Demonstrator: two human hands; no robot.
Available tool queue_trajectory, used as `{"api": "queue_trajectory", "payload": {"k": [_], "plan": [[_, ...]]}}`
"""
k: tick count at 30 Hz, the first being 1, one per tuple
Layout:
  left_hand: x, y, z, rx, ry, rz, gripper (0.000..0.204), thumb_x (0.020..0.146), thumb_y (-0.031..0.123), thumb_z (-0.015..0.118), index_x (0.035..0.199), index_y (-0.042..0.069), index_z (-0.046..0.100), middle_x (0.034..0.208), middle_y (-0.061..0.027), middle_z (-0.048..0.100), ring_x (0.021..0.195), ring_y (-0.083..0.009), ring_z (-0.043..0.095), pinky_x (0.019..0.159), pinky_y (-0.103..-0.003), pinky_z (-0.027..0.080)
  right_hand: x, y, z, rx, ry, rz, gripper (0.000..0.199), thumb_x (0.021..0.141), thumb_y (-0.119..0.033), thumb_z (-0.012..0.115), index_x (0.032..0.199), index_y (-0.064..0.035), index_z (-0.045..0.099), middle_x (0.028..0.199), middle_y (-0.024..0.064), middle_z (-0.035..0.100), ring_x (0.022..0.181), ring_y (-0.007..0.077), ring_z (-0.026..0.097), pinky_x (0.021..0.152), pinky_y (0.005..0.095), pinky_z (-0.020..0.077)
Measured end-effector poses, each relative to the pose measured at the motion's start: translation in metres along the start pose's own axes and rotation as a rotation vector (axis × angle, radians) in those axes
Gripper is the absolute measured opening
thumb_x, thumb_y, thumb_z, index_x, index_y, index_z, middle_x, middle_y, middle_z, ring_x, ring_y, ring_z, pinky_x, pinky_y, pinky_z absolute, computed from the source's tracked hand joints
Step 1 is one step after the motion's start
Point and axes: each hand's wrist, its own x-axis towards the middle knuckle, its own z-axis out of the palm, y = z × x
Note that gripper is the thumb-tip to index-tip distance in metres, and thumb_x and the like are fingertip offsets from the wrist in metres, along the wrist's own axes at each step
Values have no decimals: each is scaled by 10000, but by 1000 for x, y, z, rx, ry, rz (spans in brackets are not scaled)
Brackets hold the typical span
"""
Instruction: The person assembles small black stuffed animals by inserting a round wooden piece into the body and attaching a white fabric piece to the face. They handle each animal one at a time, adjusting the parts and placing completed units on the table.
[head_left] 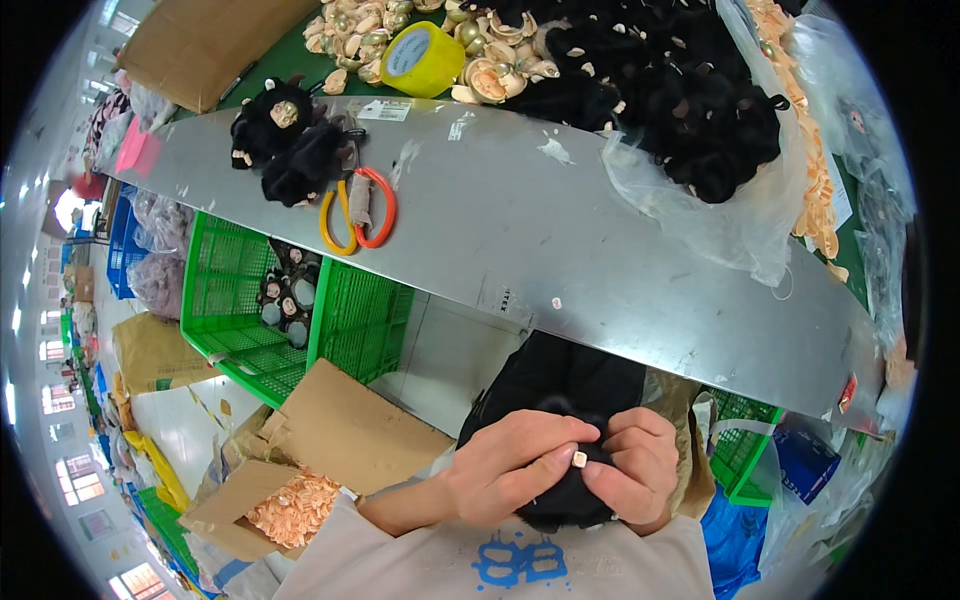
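Observation:
Close in front of my body, both hands are closed on a black furry plush piece point(566, 512). My left hand point(510, 468) pinches with thumb and forefinger at its middle. Curled fingers and thumb of my right hand point(636, 466) grip the same piece from the right. A small pale nub point(580, 460) shows between the two thumbs. Much of the piece is hidden by my fingers and blends with the black cloth point(555, 375) behind it. On the table's left lie finished-looking black plush heads point(275, 115) beside scissors point(360, 208) with orange and yellow handles.
A grey metal-topped table point(470, 220) crosses ahead. On it are a yellow tape roll point(424, 60), peach plush pieces point(350, 35) and a black plush pile point(690, 120) on clear plastic. Green crates point(245, 300) and an open cardboard box point(350, 420) of peach pieces stand at left.

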Motion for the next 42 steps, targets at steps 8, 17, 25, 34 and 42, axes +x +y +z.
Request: {"api": "queue_trajectory", "payload": {"k": [8, 17, 25, 34, 42], "plan": [[-8, -8, -3, 252, 164, -181, 490, 662, -6, 844, 1112, 31, 655, 1121, -147, 569, 900, -245, 619, 722, -293, 530, -13, 10, 32, 147, 163, 439, 455, 648, -89, 727, 1080, 18, 632, 826, 134, 576, 853, 296, 558, 690, 360, 480], [10, -18, 6, 170, 32, -348, 594, 692, 68, 822, 1227, 53, 564, 1183, -156, 590, 940, -270, 637, 742, -330, 563, -13, 9, 37, 247, 248, 854, 623, 728, -144, 706, 1278, -2, 450, 1202, 169, 479, 1077, 241, 523, 935, 375, 453], [6, -18, -6, -77, 25, -622, 205, 806, 19, 778, 958, 0, 641, 1006, -113, 609, 780, -150, 604, 716, -261, 494, 9, 10, 19, 293, 111, 966, 440, 794, -10, 522, 1233, -16, 545, 1039, 82, 632, 924, 132, 577, 869, 271, 471], [17, -17, -11, -223, -5, -793, 118, 870, 42, 734, 871, 6, 622, 856, -45, 582, 712, -102, 514, 635, -230, 405, -1, 11, 19, 666, 66, 1161, 608, 724, -24, 638, 1305, -47, 460, 1081, 49, 562, 998, 124, 521, 911, 272, 436], [21, -12, -13, -193, -75, -834, 133, 896, 82, 720, 861, 17, 609, 832, -24, 553, 682, -79, 485, 604, -225, 378, 5, 9, 15, 803, 78, 1200, 576, 792, -6, 608, 1332, -28, 410, 1059, 84, 570, 878, 124, 588, 719, 280, 538]]}}
